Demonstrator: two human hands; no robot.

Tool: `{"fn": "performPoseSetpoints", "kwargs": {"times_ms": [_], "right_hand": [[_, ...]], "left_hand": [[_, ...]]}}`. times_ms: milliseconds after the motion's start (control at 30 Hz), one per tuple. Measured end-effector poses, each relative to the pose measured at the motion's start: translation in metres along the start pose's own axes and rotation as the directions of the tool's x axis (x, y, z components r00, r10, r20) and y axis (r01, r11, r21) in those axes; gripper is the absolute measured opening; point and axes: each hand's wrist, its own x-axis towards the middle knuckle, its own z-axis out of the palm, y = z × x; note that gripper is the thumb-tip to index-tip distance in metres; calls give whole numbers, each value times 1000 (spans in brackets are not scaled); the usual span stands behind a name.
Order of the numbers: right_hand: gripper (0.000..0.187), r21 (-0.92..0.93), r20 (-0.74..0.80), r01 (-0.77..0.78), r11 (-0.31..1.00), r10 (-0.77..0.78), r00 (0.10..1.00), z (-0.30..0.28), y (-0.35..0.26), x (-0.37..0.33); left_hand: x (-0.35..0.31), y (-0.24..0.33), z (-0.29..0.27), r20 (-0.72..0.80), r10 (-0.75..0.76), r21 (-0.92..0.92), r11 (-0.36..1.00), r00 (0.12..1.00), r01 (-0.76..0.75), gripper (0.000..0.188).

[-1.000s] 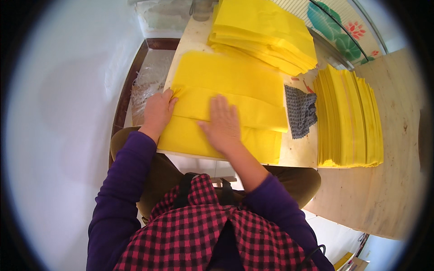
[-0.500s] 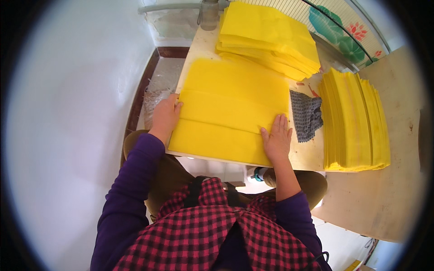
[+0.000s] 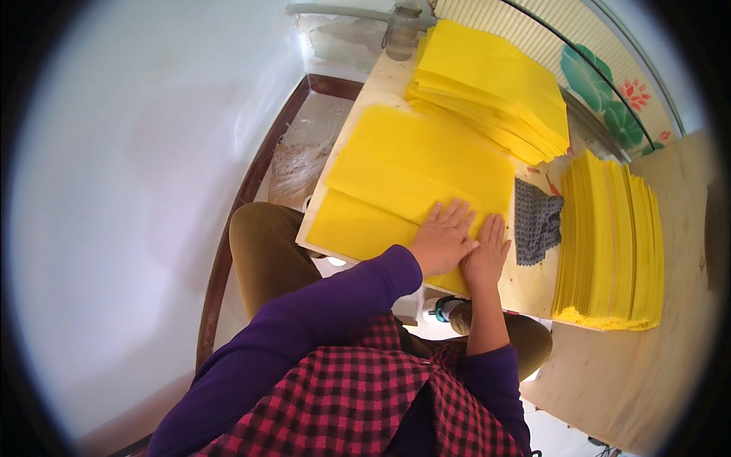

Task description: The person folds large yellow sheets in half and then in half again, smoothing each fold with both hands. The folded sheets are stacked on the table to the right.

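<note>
A yellow fabric-like sheet lies on the wooden table, with a folded edge running across its near part. My left hand rests flat on the right side of that fold, its fingers spread and pointing away from me. Close beside it, thumb near the left hand's fingers, my right hand lies flat along the sheet's right edge. Both hands press from above and hold nothing. A crumpled dark grey cloth lies just right of my right hand.
A pile of yellow sheets lies at the back of the table. Folded yellow sheets stand packed on the right. A clear bottle stands at the far left corner. Clear plastic wrapping lies on the floor beside a white wall.
My left hand has moved from the sheet's left edge across to the right, beside my right hand. My right hand stays near the right edge. The whole view has shifted.
</note>
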Motion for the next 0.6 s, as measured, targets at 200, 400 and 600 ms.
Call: {"fn": "performPoseSetpoints", "kwargs": {"times_ms": [200,400,600], "right_hand": [[76,26,14,-12,1000,12,1000,2,1,1],[78,22,18,-9,1000,9,1000,3,3,2],[77,56,8,-2,998,2,1000,-7,0,0]], "left_hand": [[-26,-65,-29,-118,-196,330,917,973,225,64],[-52,-129,-73,-181,-384,338,840,905,424,68],[-60,-146,-115,-193,-396,569,700,898,431,67]]}}
